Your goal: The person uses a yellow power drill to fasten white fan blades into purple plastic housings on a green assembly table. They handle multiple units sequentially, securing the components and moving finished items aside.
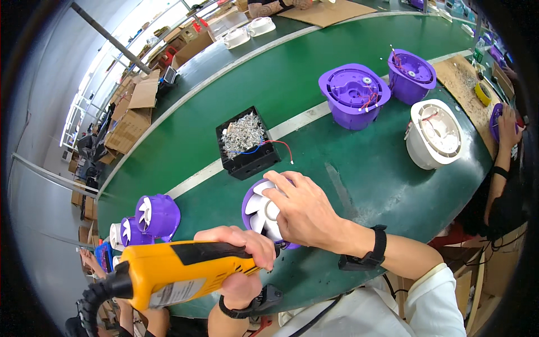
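Note:
My left hand (244, 255) is wrapped round a yellow and black electric screwdriver (185, 272). Its dark tip end points right, toward a purple fan housing (246, 206) with white blades. Over that housing lies my right hand (303, 208), fingers bent across the blades and rim, gripping it. The hand hides the housing's right side, and I cannot make out whether the tip touches it. Just beyond stands a black bin (247, 165) heaped with small silvery screws (244, 135). A red and blue wire (281, 142) hangs over the bin's edge.
Two purple housings (349, 115) and a white housing (426, 146) stand at the right on the green table (314, 56). More fan units (160, 216) sit at the left. A co-worker's hand (508, 126) holds a purple part at far right. A thick black cable (87, 306) trails from the screwdriver.

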Available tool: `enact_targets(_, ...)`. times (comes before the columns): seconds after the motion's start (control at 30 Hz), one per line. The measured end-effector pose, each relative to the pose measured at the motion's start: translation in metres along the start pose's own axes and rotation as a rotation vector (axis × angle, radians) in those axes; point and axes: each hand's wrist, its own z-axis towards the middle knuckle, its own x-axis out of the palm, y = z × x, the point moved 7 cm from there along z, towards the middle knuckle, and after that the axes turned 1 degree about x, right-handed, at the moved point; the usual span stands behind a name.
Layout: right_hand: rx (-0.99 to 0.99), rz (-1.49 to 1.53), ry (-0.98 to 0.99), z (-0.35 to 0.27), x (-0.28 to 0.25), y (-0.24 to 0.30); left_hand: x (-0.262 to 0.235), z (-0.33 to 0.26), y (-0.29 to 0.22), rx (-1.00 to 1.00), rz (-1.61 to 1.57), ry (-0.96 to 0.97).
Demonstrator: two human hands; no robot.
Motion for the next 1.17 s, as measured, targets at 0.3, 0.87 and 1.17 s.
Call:
enact_targets(0.3,0.043,-0.073,0.009,-0.001,-0.001,0.001,-0.008,0.002,-0.014,0.085,-0.037,-0.022)
enact_targets(0.87,0.436,0.574,0.216,0.008,0.01,-0.06,-0.048,-0.011,-0.036,0.257,-0.063,-0.205)
enact_targets(1.17,0.426,0.908,0.494,0.0,0.04,-0.07,-0.054,-0.027,-0.04,0.298,-0.2,-0.078)
